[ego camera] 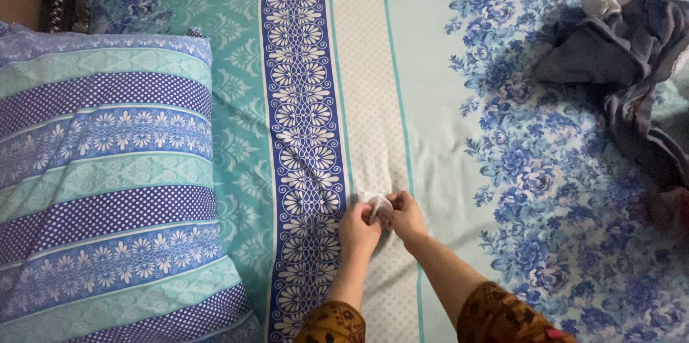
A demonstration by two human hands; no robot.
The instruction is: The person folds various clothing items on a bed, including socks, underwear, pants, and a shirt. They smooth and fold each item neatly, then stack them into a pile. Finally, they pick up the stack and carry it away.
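Both hands meet low centre over the bed: left hand (357, 228) and right hand (406, 217), fingers closed, pinching a small white cloth piece (376, 204) between them, just above the bedsheet (445, 135). To fold it well, keep the edges matched, pinch at the corners, press flat on the sheet. Left: striped pillow (100, 185). Far right: heap of dark clothes (631, 56), well apart.

Open bedsheet (430, 99) between pillow (100, 185) left and dark clothes (631, 70) far right
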